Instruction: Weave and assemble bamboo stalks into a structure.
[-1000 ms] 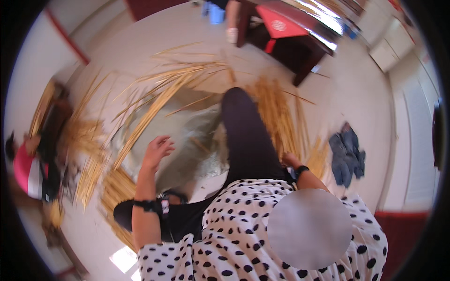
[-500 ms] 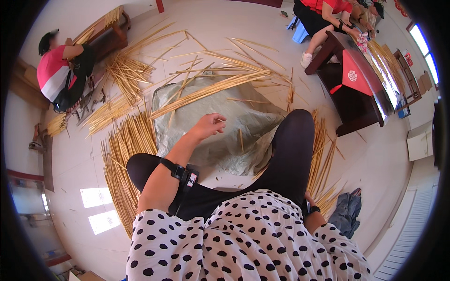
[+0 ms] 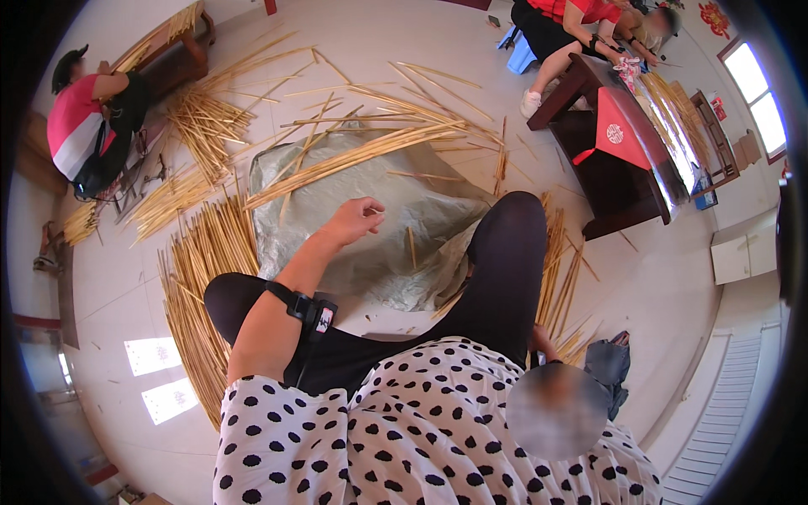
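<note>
My left hand is held above a greyish-green plastic sheet spread in front of my legs. Its fingers are curled into a pinch; whatever they hold, if anything, is too small to make out. Beyond the hand, a bundle of long straw-coloured stalks lies slantwise across the sheet. My right hand is low beside my right thigh, its fingers mostly hidden behind the leg. Next to it, more stalks rest on the floor.
A thick row of stalks lies to my left, with loose ones scattered beyond. One person sits far left by a wooden bench. Others work at a dark table at far right. A dark cloth lies at right.
The whole scene has shifted slightly left in view. My left hand stays over the sheet, its fingers a little closer together. A round blur now covers part of my right arm.
</note>
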Demonstrator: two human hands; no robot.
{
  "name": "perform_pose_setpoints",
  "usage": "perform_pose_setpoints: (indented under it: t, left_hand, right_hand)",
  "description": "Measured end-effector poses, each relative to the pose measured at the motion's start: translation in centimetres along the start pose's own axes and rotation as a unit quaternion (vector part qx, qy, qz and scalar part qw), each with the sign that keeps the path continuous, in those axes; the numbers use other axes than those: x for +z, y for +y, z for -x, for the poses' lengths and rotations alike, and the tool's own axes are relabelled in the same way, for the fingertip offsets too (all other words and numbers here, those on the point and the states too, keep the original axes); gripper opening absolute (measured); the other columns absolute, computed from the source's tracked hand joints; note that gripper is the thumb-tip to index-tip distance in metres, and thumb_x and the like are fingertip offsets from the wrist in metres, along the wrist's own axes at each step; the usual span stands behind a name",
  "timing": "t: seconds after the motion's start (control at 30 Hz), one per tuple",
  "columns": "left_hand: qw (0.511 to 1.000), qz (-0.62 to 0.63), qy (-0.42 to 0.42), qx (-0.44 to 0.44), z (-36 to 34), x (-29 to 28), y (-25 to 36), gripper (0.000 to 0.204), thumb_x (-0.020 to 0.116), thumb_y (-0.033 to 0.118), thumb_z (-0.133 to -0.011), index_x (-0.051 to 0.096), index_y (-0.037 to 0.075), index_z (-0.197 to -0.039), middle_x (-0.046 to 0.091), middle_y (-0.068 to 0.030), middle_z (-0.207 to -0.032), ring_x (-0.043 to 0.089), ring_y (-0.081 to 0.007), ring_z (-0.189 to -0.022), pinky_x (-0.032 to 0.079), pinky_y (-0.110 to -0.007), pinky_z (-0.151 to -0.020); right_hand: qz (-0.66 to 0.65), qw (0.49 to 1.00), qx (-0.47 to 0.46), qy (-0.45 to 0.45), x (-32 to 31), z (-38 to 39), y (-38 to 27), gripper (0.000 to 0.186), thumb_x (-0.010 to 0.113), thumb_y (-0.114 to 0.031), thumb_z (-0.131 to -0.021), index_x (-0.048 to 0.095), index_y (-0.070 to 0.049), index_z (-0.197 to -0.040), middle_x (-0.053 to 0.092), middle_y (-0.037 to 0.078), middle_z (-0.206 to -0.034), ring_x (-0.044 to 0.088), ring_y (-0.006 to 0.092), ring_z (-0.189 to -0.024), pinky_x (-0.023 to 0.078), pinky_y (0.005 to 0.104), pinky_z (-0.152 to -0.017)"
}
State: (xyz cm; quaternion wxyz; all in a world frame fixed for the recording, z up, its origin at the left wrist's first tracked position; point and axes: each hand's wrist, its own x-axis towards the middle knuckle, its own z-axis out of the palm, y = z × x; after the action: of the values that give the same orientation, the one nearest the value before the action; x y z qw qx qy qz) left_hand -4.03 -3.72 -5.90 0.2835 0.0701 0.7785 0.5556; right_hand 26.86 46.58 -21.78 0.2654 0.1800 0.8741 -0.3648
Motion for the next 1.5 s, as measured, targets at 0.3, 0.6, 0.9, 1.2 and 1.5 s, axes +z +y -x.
perform_pose_setpoints:
  t: [0.3,0.6,0.9,1.2,1.5]
  left_hand:
    - [0.998,-0.044,-0.024,0.023,-1.7,1.0,0.6,0.031,0.057,0.021,-0.086,0.058,0.004,-0.112,0.063,-0.0061,-0.093,0.062,-0.0135,-0.078,0.048,-0.029,-0.067]
    - [0.995,-0.082,-0.018,0.048,-2.7,1.7,1.2,0.027,0.058,0.015,-0.086,0.058,0.0,-0.109,0.063,-0.0083,-0.09,0.063,-0.0144,-0.076,0.049,-0.028,-0.069]
    - [0.983,-0.144,0.013,0.115,-3.6,0.0,2.2,0.029,0.059,0.015,-0.084,0.058,0.0,-0.109,0.064,-0.01,-0.094,0.063,-0.0159,-0.078,0.05,-0.029,-0.071]
    - [0.986,-0.116,0.052,0.107,-1.1,-1.6,3.5,0.031,0.061,0.018,-0.084,0.058,0.002,-0.111,0.065,-0.0132,-0.1,0.065,-0.0225,-0.081,0.051,-0.032,-0.073]
    - [0.979,-0.131,0.06,0.141,-1.7,-1.9,3.0,0.031,0.061,0.016,-0.083,0.058,0.002,-0.11,0.064,-0.0141,-0.098,0.064,-0.0245,-0.082,0.051,-0.033,-0.074]
  right_hand:
    - [-0.495,0.848,0.036,0.183,-14.4,-2.3,-15.0,0.01,0.052,-0.018,-0.092,0.057,-0.01,-0.094,0.06,0.003,-0.073,0.052,0.0101,-0.055,0.039,0.0195,-0.045]
    - [-0.47,0.859,-0.197,0.045,-19.3,-1.0,-39.2,0.02,0.055,-0.022,-0.091,0.056,-0.006,-0.104,0.056,0.001,-0.079,0.048,0.0069,-0.061,0.034,0.0179,-0.048]
    - [0.104,0.951,-0.287,0.036,-4.0,-13.3,-48.0,0.029,0.059,-0.023,-0.086,0.053,-0.003,-0.107,0.062,0.015,-0.08,0.064,0.0247,-0.076,0.05,0.0355,-0.061]
    - [0.312,0.915,-0.224,0.125,3.5,-20.0,-48.2,0.035,0.061,-0.018,-0.083,0.044,-0.006,-0.111,0.057,0.02,-0.106,0.061,0.0365,-0.091,0.05,0.0432,-0.074]
    - [0.305,0.901,-0.269,0.153,4.1,-20.8,-48.1,0.02,0.054,-0.014,-0.081,0.055,-0.002,-0.097,0.061,0.02,-0.096,0.063,0.0355,-0.085,0.052,0.0421,-0.068]
